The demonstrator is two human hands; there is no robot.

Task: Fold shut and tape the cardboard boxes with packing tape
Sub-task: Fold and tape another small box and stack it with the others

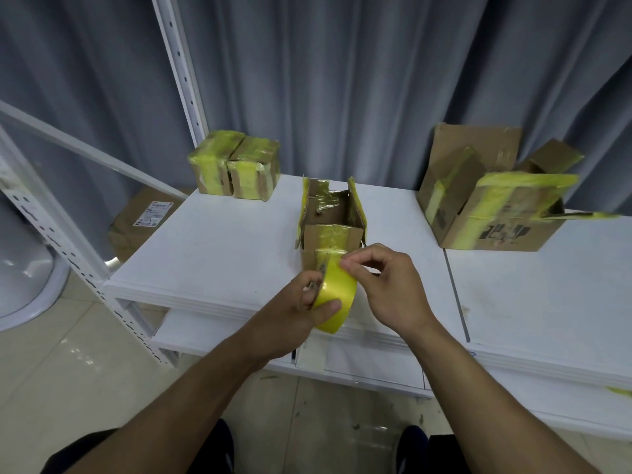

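Cardboard box [328, 234] open-topped; tape roll [333, 295] held nearby.

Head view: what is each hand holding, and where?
Left hand grips the yellow tape roll by its rim; right hand pinches the tape at the roll's top edge.

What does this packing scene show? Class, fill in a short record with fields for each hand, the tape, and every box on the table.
left hand: grips the yellow tape roll
right hand: pinches the tape end at the middle box's front
middle box: top flaps up, not yet shut
back left: two small boxes, shut and wrapped in yellow tape
right: large box, open, yellow tape on its flaps
surface: white table
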